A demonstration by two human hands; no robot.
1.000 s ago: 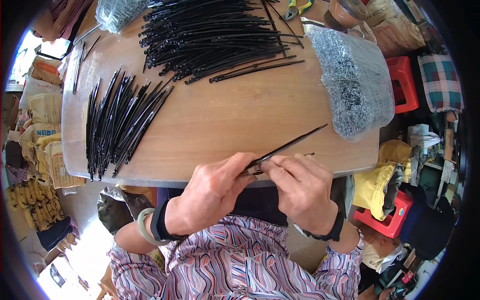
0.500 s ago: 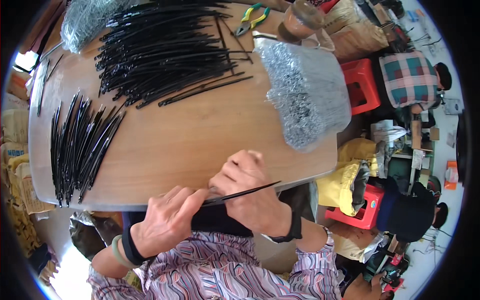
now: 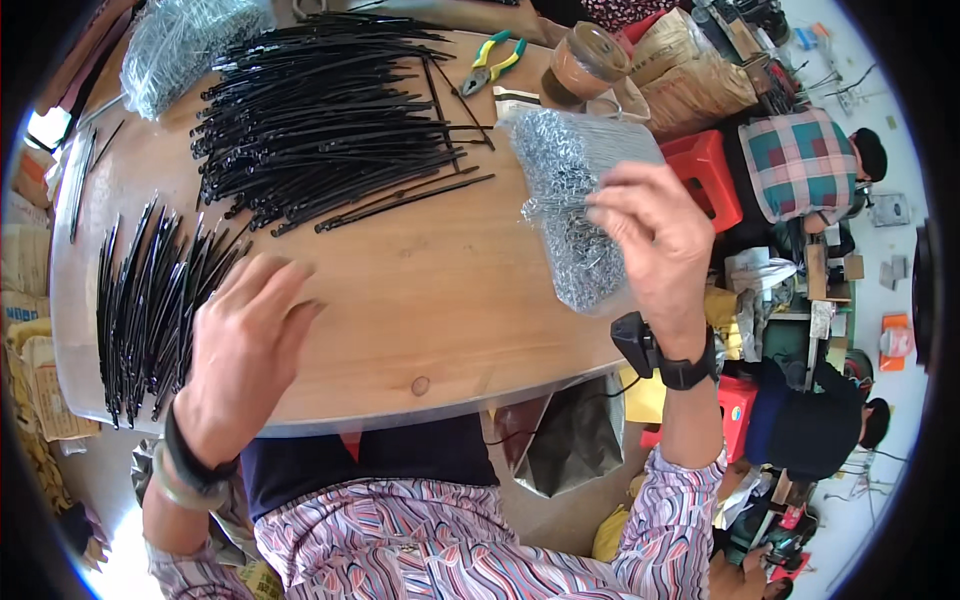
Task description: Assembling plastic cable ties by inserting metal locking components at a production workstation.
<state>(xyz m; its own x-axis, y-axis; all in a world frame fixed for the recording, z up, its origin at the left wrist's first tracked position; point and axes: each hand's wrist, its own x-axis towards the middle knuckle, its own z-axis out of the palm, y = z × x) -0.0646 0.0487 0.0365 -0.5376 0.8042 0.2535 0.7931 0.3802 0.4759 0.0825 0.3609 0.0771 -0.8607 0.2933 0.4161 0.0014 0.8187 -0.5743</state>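
My left hand (image 3: 248, 335) is over the right edge of a fanned pile of thin, glossy black strips (image 3: 140, 310) at the table's left. Its thumb and fingers are apart, and I see nothing between them. My right hand (image 3: 660, 235) reaches over a clear plastic bag (image 3: 565, 150) filled with small, shiny silver pieces on thin stems. The fingers are bent toward the bag and look spread, with nothing visible in them. A much larger heap of black strips (image 3: 310, 120) lies across the back of the table, several loose ones along its edge.
Behind the bag are pliers (image 3: 480, 80) with green and yellow handles and a lidded jar (image 3: 585, 65). Another clear bag (image 3: 185, 55) sits at the far left. Red stools (image 3: 705, 175) and two people are off to the right. The wooden table's (image 3: 400, 300) front edge curves before me.
My hands have parted from a black strip held between them near the front edge. The left has moved to the left pile, the right up and right to the clear bag.
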